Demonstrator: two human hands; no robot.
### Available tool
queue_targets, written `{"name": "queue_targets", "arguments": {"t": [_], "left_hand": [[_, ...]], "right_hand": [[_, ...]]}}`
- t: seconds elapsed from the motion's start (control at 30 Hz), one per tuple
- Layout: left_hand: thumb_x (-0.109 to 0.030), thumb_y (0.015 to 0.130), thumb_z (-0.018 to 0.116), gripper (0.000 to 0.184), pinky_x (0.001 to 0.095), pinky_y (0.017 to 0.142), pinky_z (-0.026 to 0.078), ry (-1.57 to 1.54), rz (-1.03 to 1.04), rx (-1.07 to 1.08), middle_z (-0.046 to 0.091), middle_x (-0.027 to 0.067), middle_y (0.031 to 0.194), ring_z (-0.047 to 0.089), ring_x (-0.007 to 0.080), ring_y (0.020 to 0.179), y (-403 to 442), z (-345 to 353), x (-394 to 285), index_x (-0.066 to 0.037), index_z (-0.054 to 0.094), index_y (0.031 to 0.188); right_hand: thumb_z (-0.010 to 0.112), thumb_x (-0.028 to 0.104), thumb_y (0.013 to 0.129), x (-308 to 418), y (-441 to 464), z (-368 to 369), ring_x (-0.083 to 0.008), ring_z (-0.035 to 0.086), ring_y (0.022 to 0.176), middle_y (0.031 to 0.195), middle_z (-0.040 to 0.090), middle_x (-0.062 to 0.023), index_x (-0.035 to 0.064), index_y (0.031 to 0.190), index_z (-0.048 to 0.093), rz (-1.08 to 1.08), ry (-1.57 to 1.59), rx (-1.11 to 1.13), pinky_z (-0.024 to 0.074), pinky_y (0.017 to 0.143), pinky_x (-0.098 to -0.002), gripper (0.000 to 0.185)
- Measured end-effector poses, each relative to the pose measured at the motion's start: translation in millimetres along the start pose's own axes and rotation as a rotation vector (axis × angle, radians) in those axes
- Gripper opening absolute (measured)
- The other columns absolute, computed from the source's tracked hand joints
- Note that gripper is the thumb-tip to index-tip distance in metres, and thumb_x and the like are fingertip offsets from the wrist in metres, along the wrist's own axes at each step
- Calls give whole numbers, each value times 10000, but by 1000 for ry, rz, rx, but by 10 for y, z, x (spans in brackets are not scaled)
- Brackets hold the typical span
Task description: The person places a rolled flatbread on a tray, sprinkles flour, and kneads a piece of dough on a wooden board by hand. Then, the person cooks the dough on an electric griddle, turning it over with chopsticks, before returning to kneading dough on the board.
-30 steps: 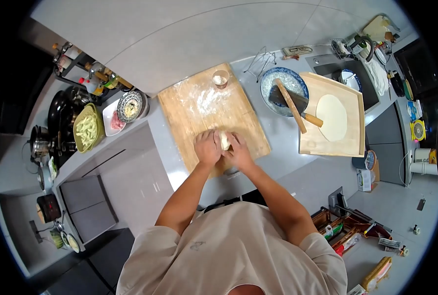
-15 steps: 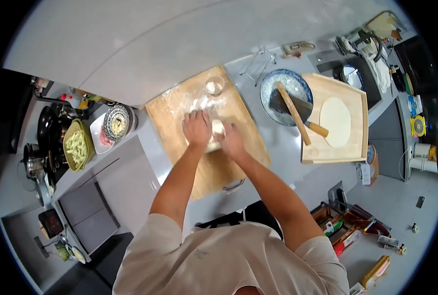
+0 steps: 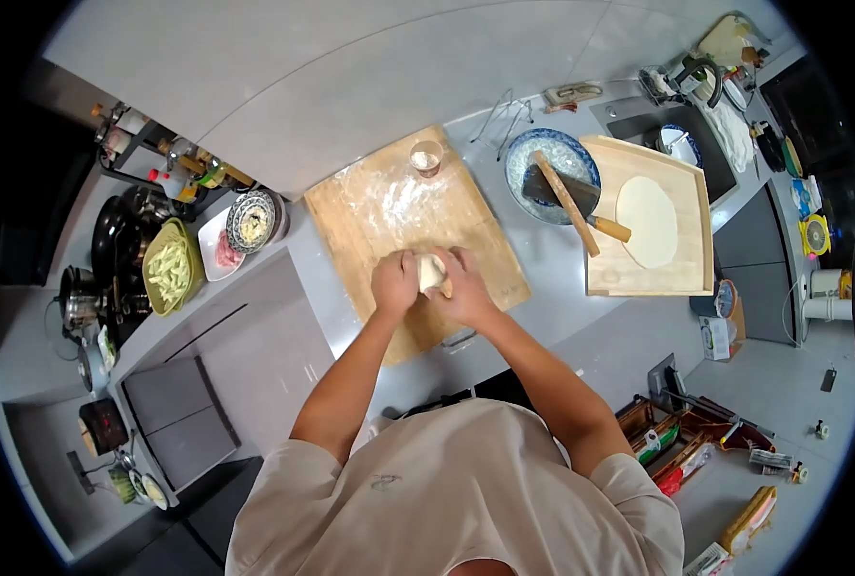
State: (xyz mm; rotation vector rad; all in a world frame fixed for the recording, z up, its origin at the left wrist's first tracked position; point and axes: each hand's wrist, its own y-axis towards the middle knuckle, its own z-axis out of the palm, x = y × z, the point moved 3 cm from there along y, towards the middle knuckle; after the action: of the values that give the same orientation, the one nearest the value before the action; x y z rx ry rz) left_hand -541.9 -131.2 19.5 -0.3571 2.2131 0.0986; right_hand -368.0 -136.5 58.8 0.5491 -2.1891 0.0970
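On the near half of the wooden board (image 3: pixel 495 252), the dough (image 3: pixel 431 273) sits between both bare hands, directly before the person's torso, a position that appears to let both forearms bear on it evenly. The left hand (image 3: pixel 395 280) has its fingers pressed together against the left side; whether the fingertips wrap beneath cannot be told. The right hand (image 3: pixel 464 288) curls around the opposite side, pinching the dough between thumb and fingers. Loose flour (image 3: pixel 389 192) whitens the far half, probably to limit sticking, and a small clear cup (image 3: pixel 426 160) stands near the far corner, within reach yet apart from the handling area. Right of the board, a cleaver (image 3: pixel 583 198) and a wooden rolling pin (image 3: pixel 562 200) lie across the blue-rimmed bowl (image 3: pixel 552 133), presumably parked to leave the board's surface free. Beside it, the wooden tray (image 3: pixel 615 279) supports a flat oval dough sheet (image 3: pixel 648 226), apparently kept separate to protect its shape. The held dough is pale cream, compact and rounded, its exposed top seemingly smooth; finer texture cannot be judged, the hands hiding both sides.
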Motion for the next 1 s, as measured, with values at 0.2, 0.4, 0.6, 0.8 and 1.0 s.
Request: {"name": "queue_targets", "arguments": {"t": [0.2, 0.4, 0.6, 0.8, 1.0], "left_hand": [[-254, 1077, 456, 326, 516, 945, 467, 303, 394, -185, 728, 98, 1144, 636, 361, 1068, -247, 117, -70, -118, 742, 1152], [-307, 1083, 472, 342, 495, 1006, 427, 477, 260, -206, 672, 87, 1249, 563, 320, 1201, 230, 314, -105, -131, 754, 1163], [-375, 1096, 453, 399, 499, 1015, 425, 512, 26, -136, 683, 96, 1233, 573, 333, 1184, 869, 358, -98, -125, 764, 1121], [-424, 1044, 494, 461, 453, 952, 510, -79, -370, 224, 750, 165, 1199, 669, 372, 1090, 1161, 507, 588, -75, 781, 1133], [-436, 1042, 503, 502, 443, 881, 525, -181, -322, 116, 759, 176, 963, 696, 379, 899, 346, -81, -45, -22, 787, 1032]], "right_hand": [[866, 261, 825, -379, -210, 258, -402, 588, 1187, 1330, 602, -196, 141, 1531, 536, 123, 8, -20, 510, 1014, -484, 789], [824, 182, 869, -526, 142, 278, -421, 672, 1018, 1173, 663, -194, 95, 1440, 595, 308, -44, -54, 564, 875, -494, 621], [761, 258, 918, -662, 826, 306, -460, 673, 987, 1100, 679, -264, 73, 1377, 611, 298, -152, -1, 552, 853, -526, 517], [757, 232, 901, -545, 1062, 275, -450, 652, 1070, 1187, 657, -265, 83, 1322, 626, 181, -468, 194, 552, 876, -521, 465], [758, 234, 906, 301, 269, 117, -443, 495, 1328, 1450, 488, -258, 99, 1530, 498, 101, -370, 234, 439, 1126, -524, 690]]}}
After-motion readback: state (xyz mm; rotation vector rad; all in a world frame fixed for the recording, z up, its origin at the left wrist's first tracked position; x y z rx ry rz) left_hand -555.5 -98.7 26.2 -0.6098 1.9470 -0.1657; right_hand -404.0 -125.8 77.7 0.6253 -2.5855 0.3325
